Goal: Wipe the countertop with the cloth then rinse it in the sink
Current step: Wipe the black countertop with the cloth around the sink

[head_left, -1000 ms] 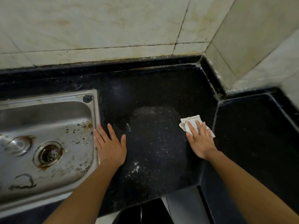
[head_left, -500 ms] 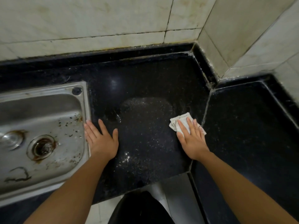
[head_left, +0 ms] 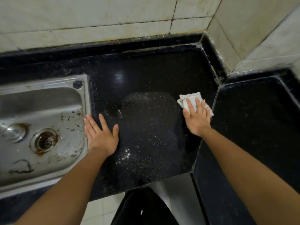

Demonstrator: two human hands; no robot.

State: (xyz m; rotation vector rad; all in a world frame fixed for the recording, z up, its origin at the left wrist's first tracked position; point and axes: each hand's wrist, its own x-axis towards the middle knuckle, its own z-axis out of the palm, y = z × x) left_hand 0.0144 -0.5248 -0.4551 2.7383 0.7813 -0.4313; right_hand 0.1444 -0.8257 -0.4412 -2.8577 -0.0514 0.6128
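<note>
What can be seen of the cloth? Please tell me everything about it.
The cloth is a small off-white rag, crumpled into a loose wad, with a few darker marks. It looks like soft woven fabric. It lies on the black speckled countertop, near the right edge of this slab. The right hand presses on it with straight fingers and covers its near part; its far and right edges stick out.

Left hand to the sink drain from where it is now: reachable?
Probably yes. The left hand lies flat at the sink rim, holding nothing, and the basin between it and the drain looks unobstructed.
</note>
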